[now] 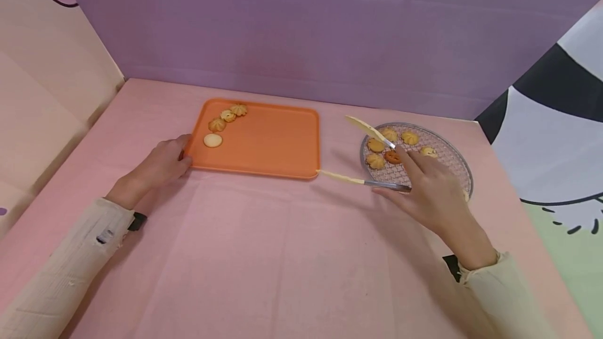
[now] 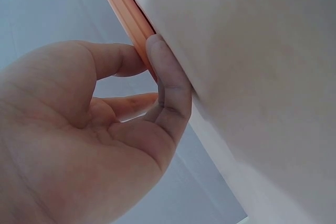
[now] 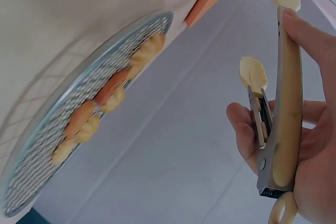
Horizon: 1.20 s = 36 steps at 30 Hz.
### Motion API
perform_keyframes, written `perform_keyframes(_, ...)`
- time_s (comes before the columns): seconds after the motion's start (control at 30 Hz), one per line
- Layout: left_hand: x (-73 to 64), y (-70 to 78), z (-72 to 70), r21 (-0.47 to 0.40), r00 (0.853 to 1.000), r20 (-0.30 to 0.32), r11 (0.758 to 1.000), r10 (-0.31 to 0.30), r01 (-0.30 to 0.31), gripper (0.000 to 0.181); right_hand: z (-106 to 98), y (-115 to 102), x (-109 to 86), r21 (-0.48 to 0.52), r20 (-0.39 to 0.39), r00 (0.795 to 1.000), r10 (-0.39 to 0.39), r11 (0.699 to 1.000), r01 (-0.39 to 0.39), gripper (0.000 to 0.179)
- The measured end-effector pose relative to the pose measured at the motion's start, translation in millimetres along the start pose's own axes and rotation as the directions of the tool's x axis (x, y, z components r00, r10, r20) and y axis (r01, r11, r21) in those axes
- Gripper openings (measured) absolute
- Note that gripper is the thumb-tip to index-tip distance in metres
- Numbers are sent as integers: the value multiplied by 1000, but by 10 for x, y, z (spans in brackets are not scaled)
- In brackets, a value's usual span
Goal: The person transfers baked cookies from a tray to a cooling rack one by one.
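At the near left corner of an orange tray (image 1: 273,143), my left hand (image 1: 162,165) pinches the rim between thumb and fingers. The left wrist view shows the fingertips on the tray's edge (image 2: 128,17). Several cookies (image 1: 217,125) lie along the tray's left side, one of them plain, pale and oval. My right hand (image 1: 435,190) holds food tongs (image 1: 388,185) with cream-coloured tips and metal arms. Their arms are spread wide with nothing between the tips. One tip overlaps the tray's near right corner in the head view; the other is near the wire rack.
A round wire rack (image 1: 464,166) with a grey rim stands at the right, partly behind my right hand. Several cookies (image 1: 410,137) lie on it, mostly on its left and back. The pink table (image 1: 282,255) meets a purple wall (image 1: 301,30) at the back.
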State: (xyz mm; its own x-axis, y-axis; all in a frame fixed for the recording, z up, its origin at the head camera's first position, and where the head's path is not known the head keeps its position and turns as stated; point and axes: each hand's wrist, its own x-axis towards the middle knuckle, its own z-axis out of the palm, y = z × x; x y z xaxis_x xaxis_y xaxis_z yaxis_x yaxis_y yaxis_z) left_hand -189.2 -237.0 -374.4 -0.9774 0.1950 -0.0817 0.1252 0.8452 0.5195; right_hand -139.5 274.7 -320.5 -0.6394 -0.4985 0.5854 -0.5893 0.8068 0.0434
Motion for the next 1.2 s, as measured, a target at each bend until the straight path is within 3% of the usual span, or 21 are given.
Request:
perform_keyframes(0.37, -24, -1, -1, -2, 1000, -5, 1000, -15, 15, 59, 188, -187, 277, 17, 89, 992, -84, 996, 83, 86)
perform_keyframes(0.63, -12, 32, 7, -8, 1000, -3, 1000, -3, 3, 59, 335, -330, 441, 64, 90, 986, -140, 989, 134, 87)
perform_keyframes(0.87, -12, 67, 7, -10, 1000, 3, 1000, 14, -14, 60, 496, -393, 583, 96, 169, 979, -118, 990, 102, 88)
perform_keyframes(1.07, -22, 65, 6, -9, 1000, 12, 1000, -3, 3, 61, 630, -448, 698, 98, 271, 961, -55, 995, 30, 100)
perform_keyframes(1.2, -26, 46, 3, -5, 1000, 10, 1000, -1, 1, 61, 695, -514, 791, 120, 315, 949, -31, 993, -7, 97)
